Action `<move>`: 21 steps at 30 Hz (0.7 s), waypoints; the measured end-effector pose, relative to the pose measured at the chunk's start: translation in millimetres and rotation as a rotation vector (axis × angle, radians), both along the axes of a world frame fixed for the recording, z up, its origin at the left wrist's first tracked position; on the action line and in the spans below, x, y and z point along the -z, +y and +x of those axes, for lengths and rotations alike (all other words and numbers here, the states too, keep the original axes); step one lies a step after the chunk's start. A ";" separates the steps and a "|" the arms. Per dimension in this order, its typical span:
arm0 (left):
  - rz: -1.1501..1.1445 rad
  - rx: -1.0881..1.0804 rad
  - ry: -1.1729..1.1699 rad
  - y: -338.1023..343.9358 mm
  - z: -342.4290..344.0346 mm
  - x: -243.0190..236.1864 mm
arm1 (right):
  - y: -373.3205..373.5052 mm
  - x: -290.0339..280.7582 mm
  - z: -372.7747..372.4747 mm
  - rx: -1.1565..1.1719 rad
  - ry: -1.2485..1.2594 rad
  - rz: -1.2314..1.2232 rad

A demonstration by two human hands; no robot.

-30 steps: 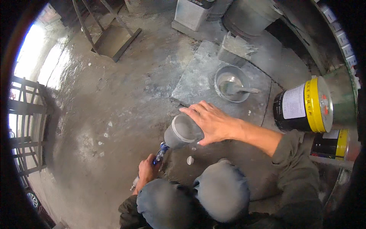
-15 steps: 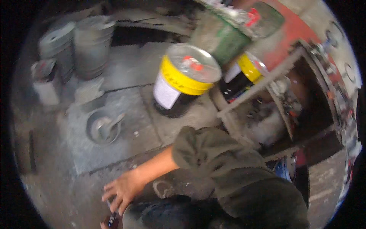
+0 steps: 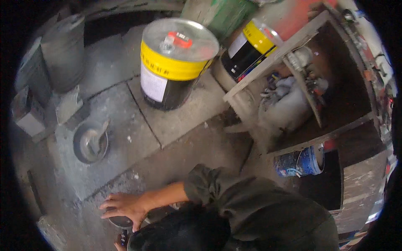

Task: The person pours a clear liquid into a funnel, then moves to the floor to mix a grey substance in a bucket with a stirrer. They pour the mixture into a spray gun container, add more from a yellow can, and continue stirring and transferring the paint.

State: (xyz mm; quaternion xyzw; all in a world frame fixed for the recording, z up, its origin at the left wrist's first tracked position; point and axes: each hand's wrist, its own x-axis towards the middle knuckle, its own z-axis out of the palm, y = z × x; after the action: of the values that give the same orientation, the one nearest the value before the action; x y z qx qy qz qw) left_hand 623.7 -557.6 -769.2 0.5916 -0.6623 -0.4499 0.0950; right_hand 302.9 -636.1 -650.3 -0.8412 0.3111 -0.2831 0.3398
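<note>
Near the lower edge, my left hand shows only in part, with its fingers closed around a black handle. A dark round piece sits at the handle's upper end; its exact kind is not clear. From the right, my right hand reaches over this round piece, palm down, fingers spread and thumb apart. Whether the fingers press on its rim cannot be made out. Above and to the left, a grey metal bowl stands on the floor plate, with a flat-bladed tool leaning in it.
A black drum with a yellow band stands ahead, another similar drum behind it. On the right are a metal-framed shelf and a blue bucket. Grey drums and a square can stand at the left.
The view has shifted, so the drums and bowl appear farther left. My right hand is now lower over the round piece, which shows more plainly beneath its fingers.
</note>
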 end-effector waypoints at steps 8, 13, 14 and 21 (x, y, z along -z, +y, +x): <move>-0.182 -0.031 -0.158 4.9 2.8 3.3 | 4.1 3.6 -10.0 0.198 -0.158 -0.040; -0.199 0.085 -0.186 -15.2 -17.3 -35.2 | 22.7 -2.0 -24.1 0.292 -0.192 -0.010; -0.148 0.056 -0.152 -18.5 -9.9 -47.7 | 26.4 -2.2 -27.5 0.393 -0.286 0.042; -0.128 -0.140 -0.059 -59.9 37.8 -31.1 | 253.1 34.2 -159.4 1.082 0.013 0.676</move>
State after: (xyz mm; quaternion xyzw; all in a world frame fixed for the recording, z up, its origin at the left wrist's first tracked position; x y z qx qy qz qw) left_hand 661.6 -617.4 -738.1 0.6421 -0.6491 -0.3815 0.1444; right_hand 143.5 -383.0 -684.5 -0.4129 0.7663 -0.2957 0.3935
